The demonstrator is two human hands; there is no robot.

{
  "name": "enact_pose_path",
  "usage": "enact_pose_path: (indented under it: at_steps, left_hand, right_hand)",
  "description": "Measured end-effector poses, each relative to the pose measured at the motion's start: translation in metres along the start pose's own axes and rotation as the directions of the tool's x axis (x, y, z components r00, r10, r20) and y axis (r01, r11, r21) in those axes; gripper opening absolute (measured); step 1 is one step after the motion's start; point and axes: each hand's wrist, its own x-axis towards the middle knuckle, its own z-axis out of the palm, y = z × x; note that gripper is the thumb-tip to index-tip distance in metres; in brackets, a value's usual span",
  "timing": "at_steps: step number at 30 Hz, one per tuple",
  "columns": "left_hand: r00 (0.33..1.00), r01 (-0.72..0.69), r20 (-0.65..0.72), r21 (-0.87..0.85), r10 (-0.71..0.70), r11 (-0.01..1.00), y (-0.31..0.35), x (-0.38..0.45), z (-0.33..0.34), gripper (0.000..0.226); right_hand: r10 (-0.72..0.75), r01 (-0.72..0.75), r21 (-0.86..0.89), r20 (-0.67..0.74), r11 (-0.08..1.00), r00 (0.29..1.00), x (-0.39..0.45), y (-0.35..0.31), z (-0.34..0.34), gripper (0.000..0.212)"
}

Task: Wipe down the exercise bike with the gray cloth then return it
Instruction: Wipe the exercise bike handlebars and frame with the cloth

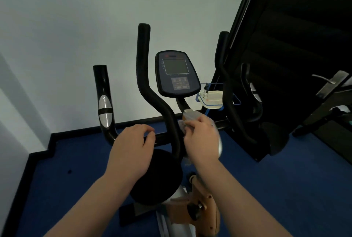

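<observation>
The right hand (200,137) is gripping the gray cloth (187,117) in a closed fist and pressing it against the stem just below the console (177,73) of the exercise bike (158,103), right beside the inner left handlebar (144,65). The left hand (133,141) is hovering with curled fingers over the crossbar (160,135); whether it is actually touching the bar cannot be told, and it is holding nothing. The cloth is looking blurred and bunched, with a loose fold trailing past the wrist, so part of it is probably wiping nothing, and that trailing edge could be catching on the handlebar bend or the stem as the hand is sweeping. Because the work is happening so near the console, a careless upward stroke could be pressing the keypad (180,83) buttons. A small tray (212,99) is sitting just behind the stem, and a wide swing to the right could be knocking it. The outer grips and the seat area are likely remaining to be done before the cloth is going back.
</observation>
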Motion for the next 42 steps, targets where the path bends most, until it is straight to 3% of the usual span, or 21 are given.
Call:
enact_pose_path:
  at_steps: [3,9,12,14,19,22,24,26,28,30,34,37,39,42]
  left_hand:
    - [1.0,-0.007,-0.007,-0.007,0.007,1.0,0.001,-0.002,-0.001,0.025]
    - [1.0,-0.012,0.0,0.008,0.012,1.0,0.001,-0.001,0.0,0.024]
    - [1.0,-0.021,-0.002,0.0,0.021,1.0,0.002,-0.002,-0.002,0.023]
    - [0.999,-0.036,0.004,0.006,0.036,0.999,0.002,-0.002,-0.001,0.023]
    - [0.999,-0.04,0.008,0.018,0.04,0.999,0.0,0.0,0.001,0.023]
    - [0.998,-0.056,0.013,0.016,0.056,0.998,-0.001,0.0,0.001,0.023]
    - [0.998,-0.062,0.017,0.013,0.062,0.998,-0.001,0.0,0.001,0.024]
    - [0.998,-0.058,0.021,0.018,0.058,0.998,0.0,0.001,0.001,0.025]
    - [0.999,-0.048,0.018,0.011,0.048,0.999,0.0,0.0,0.0,0.025]
    - [0.999,-0.034,-0.005,-0.021,0.034,0.999,0.002,-0.002,-0.003,0.024]
    - [0.995,-0.05,-0.093,-0.098,0.041,0.994,0.007,-0.014,-0.009,0.017]
    - [0.986,-0.054,-0.162,-0.114,0.035,0.992,0.003,-0.028,-0.014,0.016]
    - [0.98,-0.062,-0.196,-0.097,0.042,0.993,-0.002,-0.035,-0.019,0.016]
    - [0.971,-0.08,-0.23,-0.057,0.065,0.995,-0.013,-0.039,-0.029,0.018]
  right_hand:
    - [-0.078,0.075,0.07,0.054,0.995,0.995,-0.01,0.012,-0.007,0.025]
    - [-0.012,0.016,-0.073,0.05,0.997,0.999,0.011,-0.003,-0.003,0.021]
    - [-0.077,0.075,0.028,0.065,0.997,0.995,-0.004,0.004,-0.003,0.022]
    - [-0.121,0.122,-0.003,0.104,0.993,0.987,-0.004,0.016,-0.013,0.021]
    - [-0.046,0.05,-0.101,0.044,0.994,0.998,0.012,0.003,-0.004,0.02]
    - [-0.052,0.051,0.044,0.017,0.998,0.999,-0.001,0.008,0.001,0.02]
    - [-0.111,0.105,0.087,0.069,0.991,0.991,-0.005,0.018,-0.008,0.022]
    - [-0.15,0.152,-0.011,0.127,0.988,0.981,0.006,0.018,-0.013,0.021]
    - [-0.085,0.095,-0.047,0.188,0.994,0.979,0.02,0.01,-0.018,0.019]
    - [-0.035,0.021,0.068,0.211,0.997,0.977,0.033,0.002,-0.028,0.019]
    - [-0.165,0.158,0.38,-0.014,0.911,0.986,0.047,-0.018,-0.054,0.021]
    - [-0.333,0.34,0.416,-0.092,0.843,0.938,0.045,-0.04,-0.056,0.025]
    - [-0.425,0.412,0.388,-0.057,0.824,0.904,0.037,-0.045,-0.045,0.026]
    - [-0.511,0.455,0.268,0.201,0.849,0.836,0.013,-0.038,-0.019,0.025]
